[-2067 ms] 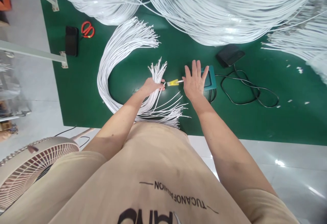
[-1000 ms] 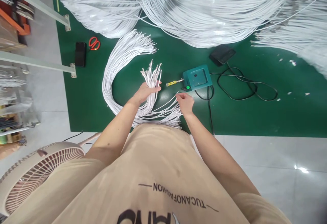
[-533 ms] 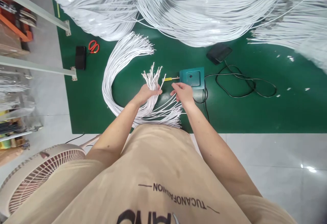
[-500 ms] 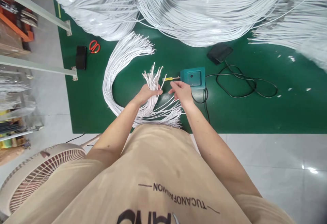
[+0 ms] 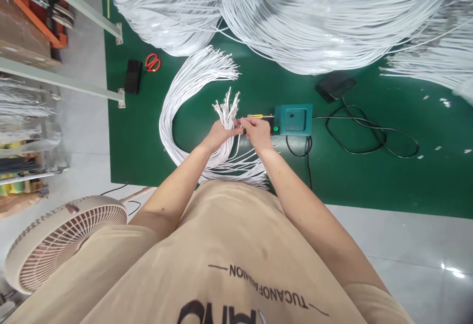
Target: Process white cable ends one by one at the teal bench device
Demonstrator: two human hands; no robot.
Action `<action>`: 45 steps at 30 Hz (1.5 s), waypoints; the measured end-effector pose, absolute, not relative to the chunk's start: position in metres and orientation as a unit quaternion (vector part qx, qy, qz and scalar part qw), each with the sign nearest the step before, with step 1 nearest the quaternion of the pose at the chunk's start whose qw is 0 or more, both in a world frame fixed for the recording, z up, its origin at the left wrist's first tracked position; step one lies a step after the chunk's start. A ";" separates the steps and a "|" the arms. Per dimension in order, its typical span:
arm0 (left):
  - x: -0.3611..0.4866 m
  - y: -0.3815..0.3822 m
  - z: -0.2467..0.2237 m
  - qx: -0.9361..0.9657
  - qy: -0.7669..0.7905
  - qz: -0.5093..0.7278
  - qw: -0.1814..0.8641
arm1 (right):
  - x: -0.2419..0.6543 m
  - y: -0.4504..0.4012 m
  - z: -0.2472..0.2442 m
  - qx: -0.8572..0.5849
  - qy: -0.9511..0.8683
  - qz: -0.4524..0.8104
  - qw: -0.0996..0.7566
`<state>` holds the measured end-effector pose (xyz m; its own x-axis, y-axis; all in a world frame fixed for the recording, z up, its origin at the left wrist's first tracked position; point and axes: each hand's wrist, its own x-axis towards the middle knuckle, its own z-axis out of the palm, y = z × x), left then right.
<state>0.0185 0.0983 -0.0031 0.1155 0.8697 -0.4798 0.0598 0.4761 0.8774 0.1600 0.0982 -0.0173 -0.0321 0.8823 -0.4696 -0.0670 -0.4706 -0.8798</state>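
My left hand [image 5: 220, 136] is closed round a bundle of white wires [image 5: 227, 110], whose ends fan out above the thumb. Close beside it, my right hand [image 5: 257, 132] pinches a single white wire [image 5: 238, 142] near the left thumb; its end is partly hidden by the fingers. The rest of the bundle curves left across the green table. Just right of my right hand sits a small teal machine [image 5: 295, 119] with a yellow-tipped tool [image 5: 260, 116] projecting toward the hands. A green light shows on its near side.
Large heaps of white wires [image 5: 318, 33] lie along the back of the green table [image 5: 369, 181]. A black pedal-like box [image 5: 335, 86] with a looped cable is at right. Red-handled scissors [image 5: 152, 62] and a black phone [image 5: 133, 76] lie at left. A fan [image 5: 70, 240] stands beside me.
My right hand has moved left, away from the machine's tip, to the wires at my left thumb, and now pinches one. The whole view has shifted slightly.
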 end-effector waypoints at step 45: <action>0.014 0.116 -0.004 0.336 0.572 0.264 0.701 | 0.160 0.102 -0.027 -0.645 -0.479 0.509 0.308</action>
